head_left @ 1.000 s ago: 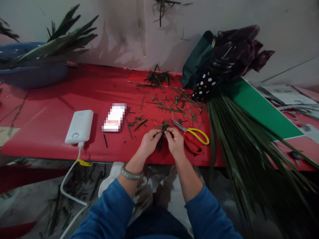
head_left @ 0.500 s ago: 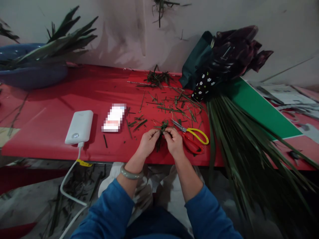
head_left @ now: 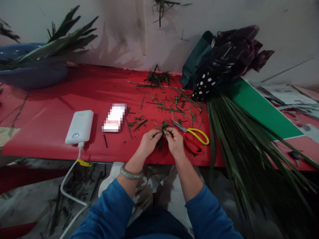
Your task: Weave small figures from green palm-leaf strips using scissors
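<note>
Between my two hands is a small piece of folded green leaf strips [head_left: 164, 125], its ends sticking out above and below the fingers. My left hand [head_left: 149, 142] pinches it from the left, with a bangle on that wrist. From the right, my right hand [head_left: 175, 142] pinches the same piece; the fingertips nearly meet. Exactly how the strips are folded is too small to make out. Just right of my right hand lie scissors [head_left: 191, 134] with one yellow and one red handle, blades pointing up and left.
Leaf scraps [head_left: 174, 104] litter the red table [head_left: 99, 86]. To the left are a pixelated phone [head_left: 114, 118], a white power bank [head_left: 79, 127] with a cable, and a blue basin [head_left: 32, 74] holding leaves. Long green leaves [head_left: 239, 142] hang over the right edge beside a dark bag [head_left: 229, 53].
Both hands have shifted very slightly to the right with the leaf piece, still pinching it. The other things lie as before.
</note>
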The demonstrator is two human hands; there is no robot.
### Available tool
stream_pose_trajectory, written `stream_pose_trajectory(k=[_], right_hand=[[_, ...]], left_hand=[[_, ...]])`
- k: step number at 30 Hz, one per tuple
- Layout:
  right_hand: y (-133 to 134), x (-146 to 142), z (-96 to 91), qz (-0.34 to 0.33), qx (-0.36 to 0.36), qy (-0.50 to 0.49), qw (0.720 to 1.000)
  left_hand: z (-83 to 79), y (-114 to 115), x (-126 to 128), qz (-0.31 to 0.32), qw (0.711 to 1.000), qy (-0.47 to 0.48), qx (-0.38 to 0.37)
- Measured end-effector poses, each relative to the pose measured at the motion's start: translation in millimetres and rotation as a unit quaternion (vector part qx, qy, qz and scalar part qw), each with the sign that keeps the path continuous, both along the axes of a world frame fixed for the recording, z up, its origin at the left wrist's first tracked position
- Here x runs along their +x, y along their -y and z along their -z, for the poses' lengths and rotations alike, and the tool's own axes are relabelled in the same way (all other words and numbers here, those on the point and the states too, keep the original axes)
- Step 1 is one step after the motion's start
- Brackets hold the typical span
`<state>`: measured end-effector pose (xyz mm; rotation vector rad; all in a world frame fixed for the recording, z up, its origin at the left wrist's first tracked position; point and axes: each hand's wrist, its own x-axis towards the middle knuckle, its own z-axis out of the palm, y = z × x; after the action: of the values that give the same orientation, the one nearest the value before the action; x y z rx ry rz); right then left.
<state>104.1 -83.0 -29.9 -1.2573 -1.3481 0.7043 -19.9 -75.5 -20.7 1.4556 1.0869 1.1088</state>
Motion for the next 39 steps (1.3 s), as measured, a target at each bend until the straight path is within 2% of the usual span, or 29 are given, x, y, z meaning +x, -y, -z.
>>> stream_pose_trajectory(k=[15,22,25,30,39], right_hand=[[2,-1,-2.1,-0.019,-0.002,-0.013,1.0],[5,-2,-10.4,-0.057,0.043,0.007,0.997],[6,-3,-13.1,-0.054,0.046,0.025,0.997],[6,-4,-13.1,-0.025,0.049,0.02,0.998],[5,0,-10.5,-0.038,0.061,0.005,0.997]], left_hand=[[1.0,0,1,-0.024,1.0,0.002,-0.002],[2.9,0,0,-0.048,0.998,0.028,-0.01],[4.6,0,0,-0.058,0.998,0.034,-0.01],[4.8,0,0,-0.045,0.999,0.016,0.013],[5.0,0,0,-0.005,0.999,-0.009,0.051]])
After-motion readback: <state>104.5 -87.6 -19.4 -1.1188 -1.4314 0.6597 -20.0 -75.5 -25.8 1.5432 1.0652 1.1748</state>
